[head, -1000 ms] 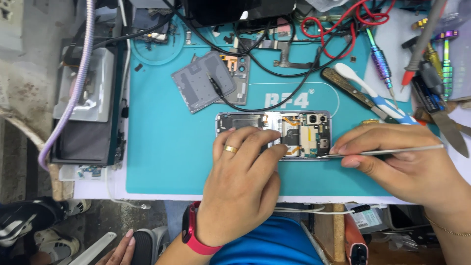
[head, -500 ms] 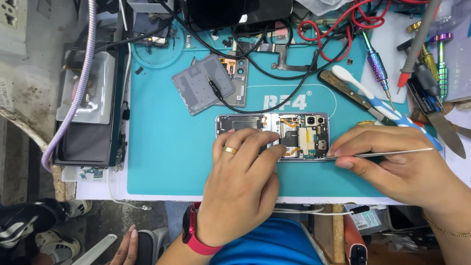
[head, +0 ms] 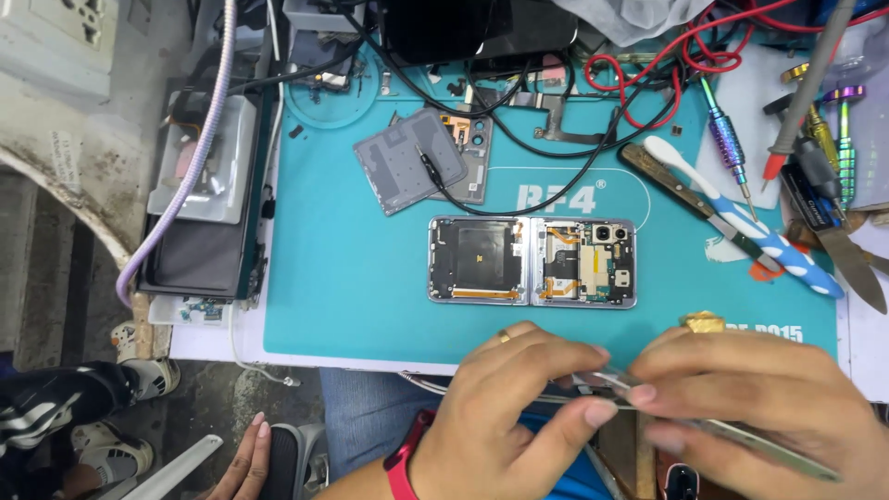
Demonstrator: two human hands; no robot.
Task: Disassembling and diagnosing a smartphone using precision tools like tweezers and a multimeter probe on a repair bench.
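Below opened phone (head: 532, 262) | both hands (head: 500, 417) (head: 759, 407) | grips pinch tweezers (head: 648, 407) | phone well apart.

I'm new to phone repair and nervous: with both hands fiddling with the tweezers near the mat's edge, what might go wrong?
Anything tiny gripped between the tweezers and the left hand may drop off the mat edge, onto the lap. The opened phone lies unguarded, boards exposed; nearby black cables might snag it.

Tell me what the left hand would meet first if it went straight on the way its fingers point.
Probably the right hand: the left hand points right, fingertips already at the thin metal tweezers between them.
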